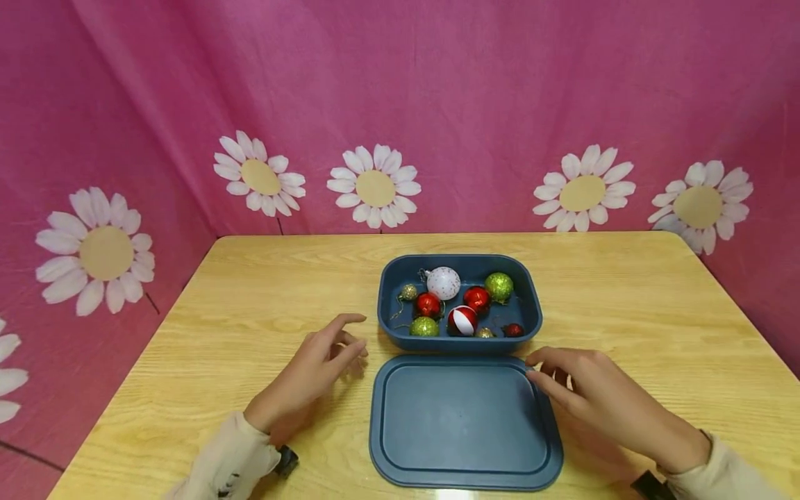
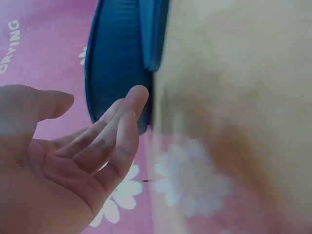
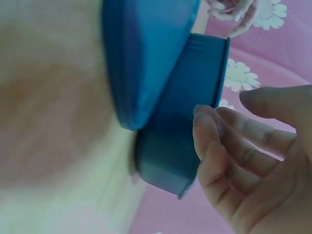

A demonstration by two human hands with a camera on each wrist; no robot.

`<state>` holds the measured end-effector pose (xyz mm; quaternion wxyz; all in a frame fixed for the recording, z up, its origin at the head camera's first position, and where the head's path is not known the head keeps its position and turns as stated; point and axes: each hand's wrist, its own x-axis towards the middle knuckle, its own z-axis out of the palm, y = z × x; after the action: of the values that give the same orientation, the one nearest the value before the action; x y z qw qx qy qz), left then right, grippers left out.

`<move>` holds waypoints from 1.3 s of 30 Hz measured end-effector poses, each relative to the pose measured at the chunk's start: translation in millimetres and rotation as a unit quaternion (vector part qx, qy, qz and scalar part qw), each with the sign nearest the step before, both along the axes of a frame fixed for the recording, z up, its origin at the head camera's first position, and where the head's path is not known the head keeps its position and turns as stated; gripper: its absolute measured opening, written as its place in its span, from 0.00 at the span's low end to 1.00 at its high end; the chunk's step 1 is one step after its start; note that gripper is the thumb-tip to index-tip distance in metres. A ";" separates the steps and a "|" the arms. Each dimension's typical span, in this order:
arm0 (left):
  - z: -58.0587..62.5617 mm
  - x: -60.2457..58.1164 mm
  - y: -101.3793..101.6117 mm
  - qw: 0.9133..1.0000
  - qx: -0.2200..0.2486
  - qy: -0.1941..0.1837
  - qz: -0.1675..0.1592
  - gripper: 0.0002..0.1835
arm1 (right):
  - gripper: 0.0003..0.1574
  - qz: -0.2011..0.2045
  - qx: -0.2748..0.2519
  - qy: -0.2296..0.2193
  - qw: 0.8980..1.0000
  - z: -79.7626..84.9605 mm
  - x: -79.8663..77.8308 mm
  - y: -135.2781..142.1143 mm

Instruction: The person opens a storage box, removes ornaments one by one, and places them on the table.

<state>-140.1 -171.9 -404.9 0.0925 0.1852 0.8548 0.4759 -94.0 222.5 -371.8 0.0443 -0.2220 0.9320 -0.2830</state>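
Note:
A dark blue rectangular box (image 1: 459, 345) stands on the table, holding several Christmas balls. Among them are a white speckled ball (image 1: 444, 283), a red and white ball (image 1: 462, 321), a glittery green ball (image 1: 498, 286) and a shiny red ball (image 1: 428, 304). Flat in front of the box lies its matching lid (image 1: 465, 423). My left hand (image 1: 312, 371) hovers left of the gap between box and lid, fingers loosely bent and holding nothing. Over the lid's far right corner, my right hand (image 1: 594, 396) has relaxed fingers with nothing between them.
The wooden table (image 1: 281, 285) runs back to a pink curtain (image 1: 469, 104) printed with large daisies. That curtain also hangs along the left and right sides. Smaller gold balls (image 1: 408, 292) and a small dark red ball (image 1: 513, 330) lie in the box too.

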 end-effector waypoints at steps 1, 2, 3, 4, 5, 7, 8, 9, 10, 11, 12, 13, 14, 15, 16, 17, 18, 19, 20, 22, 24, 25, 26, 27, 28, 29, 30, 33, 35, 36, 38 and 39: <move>2.4 -2.5 0.7 1.000 0.003 0.000 0.005 0.24 | 0.10 0.001 -0.005 0.015 1.000 2.8 -2.5 -1.7; 4.4 -5.1 1.4 1.000 0.008 0.001 0.011 0.24 | 0.10 0.003 -0.010 0.031 0.999 5.2 -5.3 -3.6; 6.3 -7.7 2.3 1.000 0.010 0.002 0.015 0.24 | 0.09 0.006 -0.016 0.051 0.999 6.9 -8.0 -5.4; 7.8 -10.3 3.2 1.000 0.013 0.002 0.018 0.24 | 0.09 0.008 -0.020 0.068 0.997 8.5 -10.9 -7.3; 8.8 -12.9 3.9 1.000 0.016 0.002 0.018 0.24 | 0.09 0.010 -0.023 0.084 0.996 9.8 -14.1 -9.2; 10.4 -17.9 5.6 1.000 0.023 0.002 0.017 0.25 | 0.10 0.015 -0.027 0.116 0.993 11.1 -21.7 -13.5; 10.9 -20.2 6.3 1.000 0.027 0.001 0.016 0.25 | 0.11 0.017 -0.027 0.129 0.991 11.3 -25.7 -15.8; 11.6 -22.5 7.2 0.999 0.032 -0.003 0.014 0.25 | 0.12 0.019 -0.028 0.139 0.990 11.5 -29.8 -18.0; 11.9 -25.2 8.3 0.999 0.039 -0.007 0.010 0.25 | 0.12 0.019 -0.027 0.144 0.989 11.5 -34.2 -20.2; 12.0 -27.7 9.4 0.999 0.046 -0.014 0.007 0.25 | 0.13 0.022 -0.028 0.147 0.988 11.3 -38.6 -22.4; 11.8 -30.5 10.6 0.998 0.053 -0.020 0.005 0.25 | 0.14 0.024 -0.028 0.149 0.988 11.0 -42.8 -24.7; 11.5 -33.3 11.8 0.998 0.060 -0.026 0.000 0.26 | 0.14 0.026 -0.028 0.148 0.988 10.6 -46.8 -26.8; 11.0 -36.0 12.7 0.997 0.066 -0.034 -0.005 0.26 | 0.15 0.028 -0.028 0.145 0.989 9.9 -50.7 -29.0; 10.6 -38.4 13.6 0.997 0.072 -0.041 -0.010 0.26 | 0.15 0.031 -0.028 0.143 0.989 9.3 -54.4 -31.0; 10.3 -40.2 14.5 0.996 0.076 -0.047 -0.014 0.26 | 0.15 0.034 -0.027 0.141 0.989 8.4 -58.0 -32.9; 9.8 -41.9 15.3 0.995 0.082 -0.053 -0.020 0.26 | 0.16 0.037 -0.025 0.136 0.990 7.3 -61.1 -34.6; 9.2 -43.4 15.9 0.994 0.086 -0.058 -0.025 0.25 | 0.16 0.038 -0.024 0.132 0.990 6.4 -64.0 -36.2; 9.0 -44.4 16.5 0.993 0.093 -0.064 -0.031 0.25 | 0.16 0.039 -0.022 0.128 0.991 5.3 -66.9 -37.6; 8.6 -45.2 17.1 0.992 0.100 -0.069 -0.036 0.25 | 0.17 0.040 -0.021 0.125 0.991 4.1 -69.7 -38.9; 8.0 -46.4 18.2 0.989 0.115 -0.078 -0.045 0.25 | 0.18 0.042 -0.018 0.122 0.991 1.5 -75.5 -41.5; 7.5 -47.3 19.4 0.987 0.128 -0.086 -0.052 0.25 | 0.18 0.042 -0.019 0.113 0.992 -2.0 -81.6 -44.0; 6.9 -47.9 20.1 0.985 0.134 -0.091 -0.054 0.25 | 0.18 0.043 -0.022 0.107 0.993 -4.4 -84.7 -45.2; 6.3 -48.3 21.0 0.984 0.138 -0.095 -0.055 0.26 | 0.17 0.042 -0.025 0.102 0.994 -7.1 -87.5 -46.3; 5.6 -48.5 21.7 0.983 0.141 -0.099 -0.057 0.25 | 0.17 0.040 -0.027 0.097 0.994 -9.7 -89.6 -47.4; 4.7 -48.7 22.4 0.983 0.144 -0.102 -0.059 0.25 | 0.17 0.036 -0.029 0.088 0.995 -12.6 -91.3 -48.3; 3.9 -48.5 23.2 0.982 0.146 -0.105 -0.060 0.25 | 0.17 0.032 -0.028 0.080 0.996 -15.4 -92.5 -49.2; 2.8 -48.5 23.8 0.981 0.151 -0.108 -0.062 0.25 | 0.18 0.028 -0.028 0.073 0.997 -17.8 -93.1 -50.1; 0.8 -48.7 25.4 0.978 0.163 -0.117 -0.062 0.25 | 0.24 0.013 -0.020 0.050 0.998 -21.9 -94.0 -52.1; -0.2 -49.2 25.6 0.976 0.168 -0.123 -0.060 0.25 | 0.28 0.008 -0.012 0.031 0.999 -22.7 -94.8 -53.4; -0.7 -49.5 25.7 0.975 0.171 -0.126 -0.059 0.25 | 0.29 0.007 -0.008 0.023 1.000 -22.6 -95.2 -54.0; -1.6 -50.2 25.4 0.974 0.173 -0.132 -0.058 0.25 | 0.29 0.008 0.001 0.010 1.000 -22.7 -95.9 -54.5; -2.1 -50.6 25.2 0.974 0.173 -0.134 -0.059 0.25 | 0.29 0.010 0.005 0.007 1.000 -22.5 -96.1 -54.6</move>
<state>-190.8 -146.7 -407.0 0.2009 0.1833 0.7266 0.6309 -190.1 168.0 -394.3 0.0419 -0.2328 0.9314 -0.2765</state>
